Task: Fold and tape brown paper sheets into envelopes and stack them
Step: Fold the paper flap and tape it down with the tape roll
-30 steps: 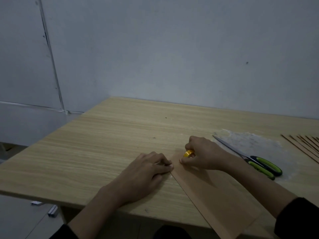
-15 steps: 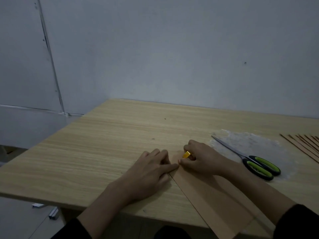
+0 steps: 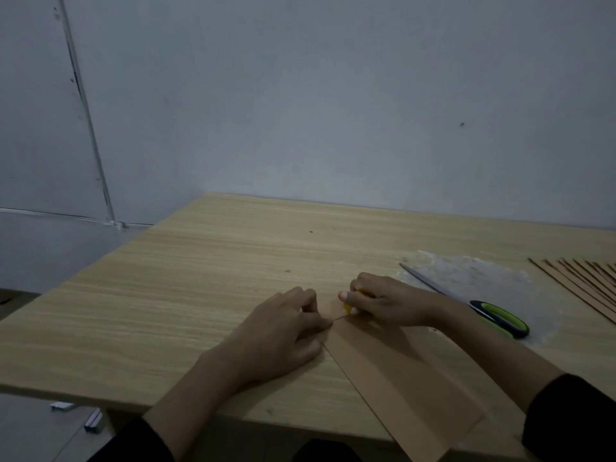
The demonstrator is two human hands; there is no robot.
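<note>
At the paper's (image 3: 393, 371) far end, near the bench (image 3: 200, 278) front: taping step. Right hand (image 3: 386, 303) fingers grip the yellow roll (image 3: 347, 308). Left hand (image 3: 280, 331) fingers, bent, press the strand's free end onto the paper. Next, probably: lay strand flat over the seam, then cut with the scissors (image 3: 493, 315). Versus 0.5 s ago: hands slightly apart, strand drawn out.

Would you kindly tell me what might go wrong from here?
1. The folded brown paper overhangs the near edge of the table, and the left hand and right hand work only at its far end, so it may swivel.
2. The scissors lie with their blade close beside the right hand, which grips a small yellow object; a backward pull might catch the blade.
</note>
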